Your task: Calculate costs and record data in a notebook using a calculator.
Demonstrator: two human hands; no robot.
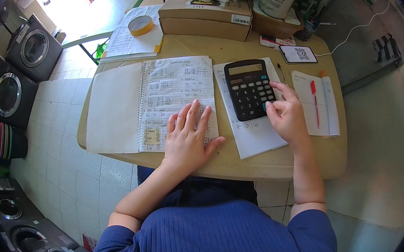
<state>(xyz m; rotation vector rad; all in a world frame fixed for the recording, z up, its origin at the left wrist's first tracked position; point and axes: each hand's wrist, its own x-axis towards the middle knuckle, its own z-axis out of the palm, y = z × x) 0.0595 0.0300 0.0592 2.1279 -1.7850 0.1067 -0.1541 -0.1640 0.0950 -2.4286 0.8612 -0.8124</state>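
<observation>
My left hand rests flat, fingers spread, on the right page of an open spiral notebook filled with handwriting. My right hand is at the right side of a black desktop calculator, its thumb and index finger at the keys; it holds nothing. The calculator lies tilted on loose lined sheets with handwriting. A dark pen lies by the top of these sheets. To the right of my right hand, a red pen lies on a small open notebook.
Behind the notebook stand a cardboard box, a tape roll on papers, and a phone on a white cable. A brown container holds a large tub. Front-loading machines line the left side beyond the tiled floor.
</observation>
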